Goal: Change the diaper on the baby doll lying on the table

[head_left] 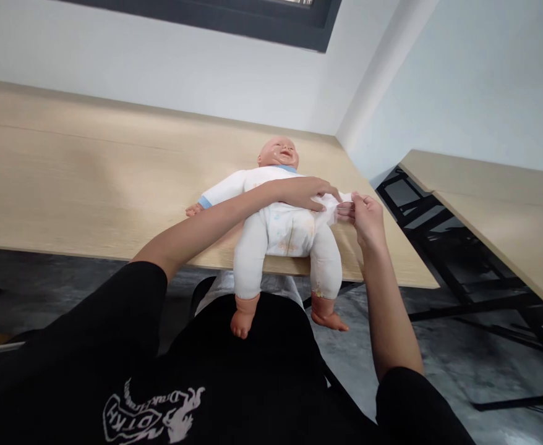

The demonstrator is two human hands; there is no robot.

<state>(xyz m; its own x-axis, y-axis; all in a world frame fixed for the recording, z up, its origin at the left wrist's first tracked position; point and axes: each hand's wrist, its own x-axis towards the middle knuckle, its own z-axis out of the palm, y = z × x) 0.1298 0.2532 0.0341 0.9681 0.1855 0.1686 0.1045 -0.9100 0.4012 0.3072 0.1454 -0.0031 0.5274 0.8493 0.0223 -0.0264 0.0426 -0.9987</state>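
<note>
A baby doll (271, 185) in a white suit lies on its back on the wooden table (90, 179), legs hanging over the front edge. It wears a white diaper (287, 228). My left hand (306, 193) reaches across the doll's belly and presses flat on the diaper's waist at the doll's right side of the picture. My right hand (364, 213) is beside it, fingers pinched on the diaper's side tab (341, 204).
A second wooden table (494, 204) on a black frame stands to the right, with a gap of grey floor (438, 346) between. White walls meet in a corner behind the doll. A dark window frame (234, 21) runs along the top.
</note>
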